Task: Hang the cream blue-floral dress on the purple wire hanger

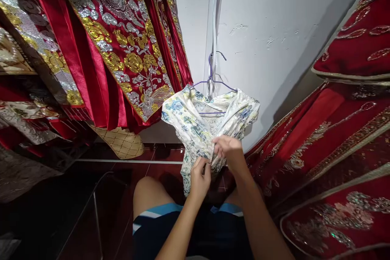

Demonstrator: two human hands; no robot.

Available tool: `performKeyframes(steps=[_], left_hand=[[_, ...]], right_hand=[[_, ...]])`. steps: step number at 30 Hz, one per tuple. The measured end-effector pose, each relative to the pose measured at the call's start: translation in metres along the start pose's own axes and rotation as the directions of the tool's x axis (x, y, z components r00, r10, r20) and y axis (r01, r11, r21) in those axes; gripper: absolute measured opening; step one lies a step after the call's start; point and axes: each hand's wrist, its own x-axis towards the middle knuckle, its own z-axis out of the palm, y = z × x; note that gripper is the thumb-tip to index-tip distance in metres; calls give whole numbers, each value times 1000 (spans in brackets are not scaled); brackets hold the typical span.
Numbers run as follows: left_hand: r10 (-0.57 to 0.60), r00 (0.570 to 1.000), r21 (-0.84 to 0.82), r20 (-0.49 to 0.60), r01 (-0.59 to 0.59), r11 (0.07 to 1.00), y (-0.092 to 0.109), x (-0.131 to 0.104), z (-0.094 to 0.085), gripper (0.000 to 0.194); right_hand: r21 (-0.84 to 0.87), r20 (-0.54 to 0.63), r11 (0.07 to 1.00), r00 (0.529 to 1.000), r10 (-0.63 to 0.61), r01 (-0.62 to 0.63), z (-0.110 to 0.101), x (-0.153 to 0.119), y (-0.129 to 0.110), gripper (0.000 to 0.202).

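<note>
A white blouse (195, 130) with blue and green flowers hangs by its shoulders on a purple wire hanger (210, 80) against the wall. My left hand (200, 176) pinches the front edge of the blouse, below the V of its neckline. Just above and to the right, my right hand (227, 147) is at the same front edge, its thumb and fingers drawn together on the fabric and slightly blurred. The lower part of the blouse hangs behind my hands.
Red garments (134, 48) with gold and silver embroidery hang on the left. More red beaded garments (335, 130) hang close on the right. Behind is a white wall (268, 20) with a pale vertical strap. The floor (122, 178) is dark red tile.
</note>
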Motion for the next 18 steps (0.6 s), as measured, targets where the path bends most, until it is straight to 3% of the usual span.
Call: performKeyframes(steps=[6,10,12,14,16,18], left_hand=[[-22,996,40,85,19,999,-36,1,15,16],[-46,983,92,175,30,995,-52,13,17,13],[-21,970,80,244,1,997,-44,29,10,7],[58,970,1,236,-60,998,-23,56,-2,15],[158,983,-74,98,-151,986,8,95,-16,26],[271,961,-24,-60,-273,962,39,139,-30,33]], right_hand=[[142,-60,977,986,-155,162,20,83,-91,8],[116,-64,962,968,-241,247,35,95,-97,11],[87,-36,958,962,-272,274,35,91,-86,12],[52,-17,954,956,-294,294,30,86,-75,14],[19,-10,947,947,-320,320,25,82,-71,16],[-6,-3,933,933,-361,361,19,79,-72,17]])
